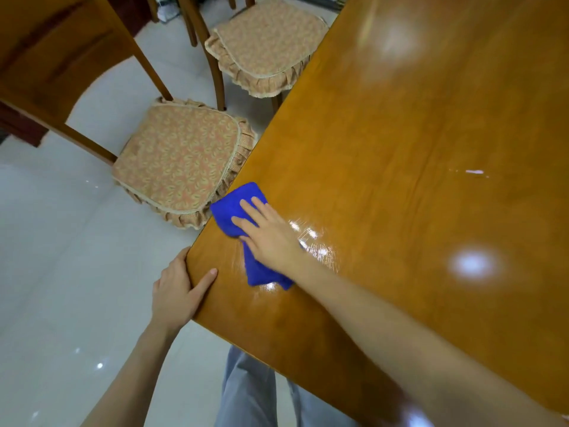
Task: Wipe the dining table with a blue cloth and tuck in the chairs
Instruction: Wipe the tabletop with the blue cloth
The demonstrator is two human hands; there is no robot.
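A glossy wooden dining table [415,134] fills the right side of the view. A blue cloth [234,208] lies on it near the left edge, close to the near corner. My right hand [271,235] presses flat on the cloth with fingers spread. My left hand [177,288] grips the table's near corner, thumb on top. A wooden chair with a frilled patterned cushion [178,161] stands pulled out by the table's left edge. A second chair with the same kind of cushion [264,47] stands farther along, its seat partly under the table.
Pale glossy floor tiles [61,272] spread to the left of the table. My legs in light trousers [252,392] stand at the table's near edge. Wet streaks [314,241] shine on the table beside my right hand.
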